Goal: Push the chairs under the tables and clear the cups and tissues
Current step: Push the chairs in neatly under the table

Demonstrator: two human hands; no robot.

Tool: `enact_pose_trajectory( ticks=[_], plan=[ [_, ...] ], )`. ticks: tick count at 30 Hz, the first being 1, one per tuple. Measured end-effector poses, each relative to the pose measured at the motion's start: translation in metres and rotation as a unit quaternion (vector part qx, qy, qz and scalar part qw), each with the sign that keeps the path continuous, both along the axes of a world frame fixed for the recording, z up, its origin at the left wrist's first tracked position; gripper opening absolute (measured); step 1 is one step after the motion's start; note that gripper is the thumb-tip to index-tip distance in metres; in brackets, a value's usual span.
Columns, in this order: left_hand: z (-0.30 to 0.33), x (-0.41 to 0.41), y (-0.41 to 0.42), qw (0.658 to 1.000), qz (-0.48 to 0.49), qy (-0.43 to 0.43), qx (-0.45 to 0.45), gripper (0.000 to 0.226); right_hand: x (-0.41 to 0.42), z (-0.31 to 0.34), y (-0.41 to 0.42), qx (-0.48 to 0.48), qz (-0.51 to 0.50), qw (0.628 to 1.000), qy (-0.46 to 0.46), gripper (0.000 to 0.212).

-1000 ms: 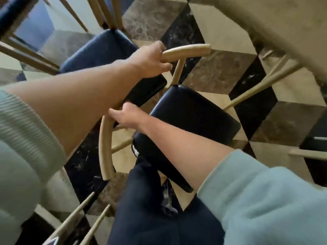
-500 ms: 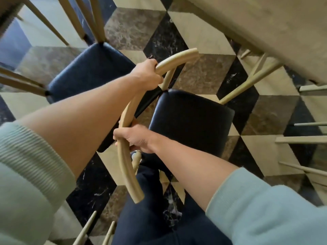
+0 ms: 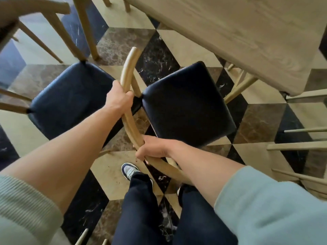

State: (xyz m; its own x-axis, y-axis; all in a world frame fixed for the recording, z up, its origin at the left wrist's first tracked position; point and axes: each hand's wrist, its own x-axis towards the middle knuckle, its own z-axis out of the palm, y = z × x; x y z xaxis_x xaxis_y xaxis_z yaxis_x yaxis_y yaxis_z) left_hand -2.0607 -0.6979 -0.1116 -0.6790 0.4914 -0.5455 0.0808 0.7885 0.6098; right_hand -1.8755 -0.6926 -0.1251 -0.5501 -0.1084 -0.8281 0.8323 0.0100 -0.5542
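Chair [image 3: 189,105] with dark seat stands on the floor just ahead of both hands, its front corner close to the bench [image 3: 247,38] edge but not yet under it. Bench lies beyond and to the right of the hands. Second chair [image 3: 70,98] sits left of the left hand. Curved wooden backrest [image 3: 128,106] is gripped at two spots, likely for steering the push. Left hand [image 3: 118,99] wraps it higher up; right hand [image 3: 152,150] clamps it lower, nearer the body.
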Motion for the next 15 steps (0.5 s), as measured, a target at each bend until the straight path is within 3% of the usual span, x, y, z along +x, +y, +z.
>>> enact_pose_trajectory(
  ticks=[5,11,15],
  plan=[
    [0.008,-0.015,0.012,0.995,0.102,0.007,-0.014,0.043,-0.009,0.007,0.042,0.033,0.030,0.999,0.016,0.054],
    [0.006,-0.037,0.020,0.987,0.159,0.000,-0.029,0.047,-0.020,0.011,0.069,0.129,0.060,0.988,0.058,0.039],
    [0.010,-0.025,0.042,0.987,0.146,-0.060,-0.016,0.049,0.011,0.018,0.099,0.202,0.050,0.975,0.074,0.044]
  ],
)
